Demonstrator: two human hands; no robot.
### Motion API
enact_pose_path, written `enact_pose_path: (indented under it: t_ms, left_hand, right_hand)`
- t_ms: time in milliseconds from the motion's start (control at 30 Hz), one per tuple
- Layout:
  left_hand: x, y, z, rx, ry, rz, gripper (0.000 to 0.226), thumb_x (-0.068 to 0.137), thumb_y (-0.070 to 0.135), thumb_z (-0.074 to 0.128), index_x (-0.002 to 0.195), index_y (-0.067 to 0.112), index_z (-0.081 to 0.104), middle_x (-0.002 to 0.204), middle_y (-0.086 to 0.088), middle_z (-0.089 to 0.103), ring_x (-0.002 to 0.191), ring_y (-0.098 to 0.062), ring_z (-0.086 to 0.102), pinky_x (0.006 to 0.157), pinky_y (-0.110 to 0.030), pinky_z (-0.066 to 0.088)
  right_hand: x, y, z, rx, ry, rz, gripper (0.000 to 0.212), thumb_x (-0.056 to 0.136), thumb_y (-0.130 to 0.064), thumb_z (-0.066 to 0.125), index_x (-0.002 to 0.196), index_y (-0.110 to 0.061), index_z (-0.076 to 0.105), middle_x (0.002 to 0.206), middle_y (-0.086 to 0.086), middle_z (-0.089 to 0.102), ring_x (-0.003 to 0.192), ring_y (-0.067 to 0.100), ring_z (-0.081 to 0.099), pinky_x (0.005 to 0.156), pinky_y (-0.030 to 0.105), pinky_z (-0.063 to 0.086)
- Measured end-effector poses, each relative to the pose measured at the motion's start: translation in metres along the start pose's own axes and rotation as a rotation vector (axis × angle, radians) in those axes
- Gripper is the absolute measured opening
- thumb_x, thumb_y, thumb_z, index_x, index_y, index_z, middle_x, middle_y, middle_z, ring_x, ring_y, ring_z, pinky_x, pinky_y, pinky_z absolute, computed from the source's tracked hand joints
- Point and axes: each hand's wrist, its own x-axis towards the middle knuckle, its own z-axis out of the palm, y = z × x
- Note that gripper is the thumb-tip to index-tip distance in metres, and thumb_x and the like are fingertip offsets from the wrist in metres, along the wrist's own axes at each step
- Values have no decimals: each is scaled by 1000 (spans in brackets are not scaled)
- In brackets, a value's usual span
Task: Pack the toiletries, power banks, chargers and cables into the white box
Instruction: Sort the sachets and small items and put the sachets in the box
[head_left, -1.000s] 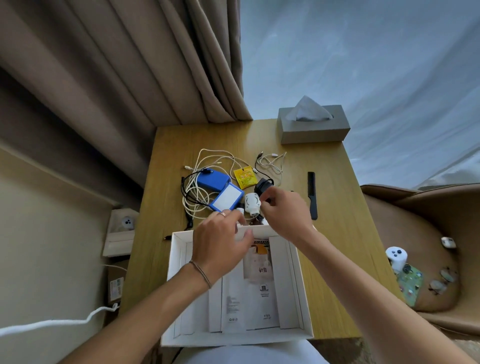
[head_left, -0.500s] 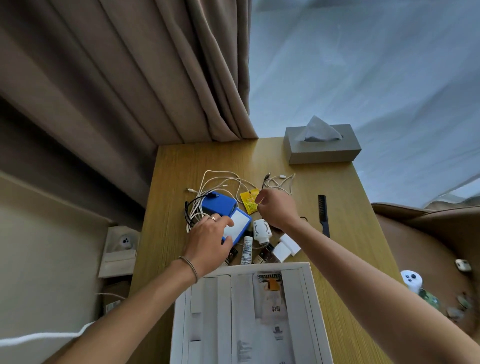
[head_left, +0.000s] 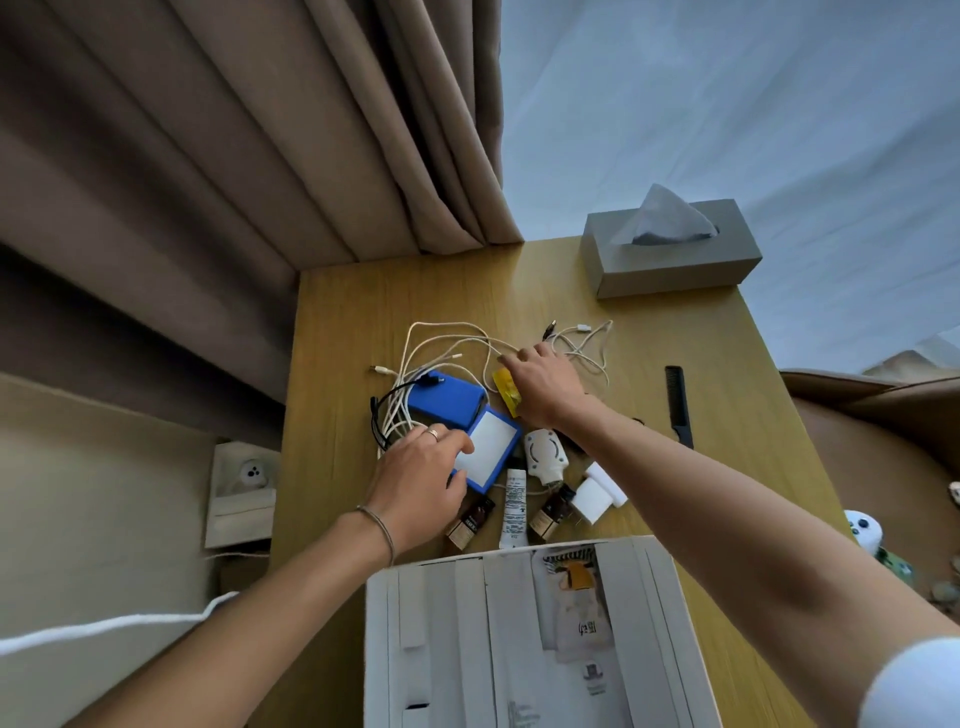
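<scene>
Soft, dim daylight is being cast from the sheer curtain (head_left: 727, 104); edges are being bent by wide-angle distortion, with slight overall blur.

This looks like a hotel room or a bedroom. A small wooden tabletop (head_left: 363, 312) stands in a corner against heavy beige curtains (head_left: 260, 130) with a pale sheer curtain (head_left: 727, 104) beside them. A grey tissue box (head_left: 670, 254) sits at the far edge, the kind found in guest rooms. Small brown toiletry bottles (head_left: 470, 522), a white tube (head_left: 514, 506) and a black comb (head_left: 678, 405) lie on the wood among travel items: blue power banks (head_left: 447, 400), cables (head_left: 441, 343) and a white charger (head_left: 595, 499). A tan upholstered seat (head_left: 872, 441) stands at the right.
</scene>
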Motion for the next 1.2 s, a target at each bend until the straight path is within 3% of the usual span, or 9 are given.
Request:
enact_pose_path:
  t_ms: [267, 433, 567, 633, 767, 867, 933, 1067, 1200]
  left_hand:
    - [11, 0, 0, 34, -35, 82, 29, 93, 23, 53, 121, 24, 61, 110, 5, 63, 102, -14, 56, 89, -30, 48]
    - [23, 13, 6, 129, -109, 194, 33, 92, 18, 54, 125, 22, 59, 114, 0, 62, 103, -21, 55, 88, -34, 46]
    - [38, 22, 19, 276, -188, 380, 41, 88, 7, 56, 127, 20, 59, 112, -5, 61, 101, -25, 55, 83, -36, 46]
    - [45, 24, 26, 338, -223, 470, 40, 88, 7, 57, 126, 19, 59, 116, -5, 61, 104, -25, 55, 86, -37, 48]
    - [55, 27, 39, 458, -303, 645, 42, 88, 10, 60, 129, 19, 57, 126, -6, 59, 110, -25, 52, 90, -39, 47]
    - [61, 29, 45, 534, -343, 748, 41, 88, 10, 62, 129, 17, 58, 129, -8, 58, 115, -26, 50, 92, -38, 46]
    - [62, 29, 47, 603, -349, 824, 38, 88, 10, 62, 126, 15, 60, 126, -10, 58, 112, -26, 50, 90, -37, 46]
    - [61, 29, 50, 742, -316, 912, 26, 92, 14, 60, 118, 14, 66, 126, -13, 55, 114, -29, 47, 90, -39, 45]
    - [59, 32, 54, 796, -261, 927, 28, 97, 13, 55, 122, 12, 64, 128, -13, 54, 115, -30, 47, 87, -39, 45]
  right_hand:
    - [1, 0, 5, 5, 72, 20, 78, 75, -23, 77, 146, -19, 44, 124, 12, 62, 114, 34, 56, 97, 43, 46]
    - [-18, -4, -13, 180, 130, 144, 23, 77, -6, 63, 98, -13, 69, 96, 8, 70, 92, 33, 66, 68, 36, 50]
    - [-41, -1, -27, 372, 217, 251, 17, 80, -9, 69, 96, -14, 73, 90, 6, 70, 85, 30, 65, 62, 30, 39]
    - [-55, 2, -35, 481, 262, 297, 21, 80, -13, 73, 101, -15, 75, 90, 4, 73, 80, 26, 65, 60, 30, 42]
    - [-80, 11, -48, 684, 273, 380, 3, 80, -13, 73, 80, -16, 75, 73, 2, 72, 69, 22, 67, 58, 37, 55]
    - [-98, 19, -53, 838, 285, 390, 14, 81, -13, 76, 72, -23, 73, 64, -6, 68, 55, 3, 60, 50, 22, 50]
    - [-108, 22, -56, 929, 295, 415, 13, 81, -14, 77, 74, -23, 73, 66, -4, 69, 56, 3, 59, 53, 27, 50]
    - [-121, 24, -58, 1080, 300, 477, 4, 83, -17, 79, 86, -13, 78, 81, 9, 76, 80, 28, 73, 77, 46, 61]
    - [-130, 23, -59, 1204, 287, 508, 11, 85, -14, 78, 88, -4, 75, 82, 13, 76, 74, 22, 73, 74, 42, 61]
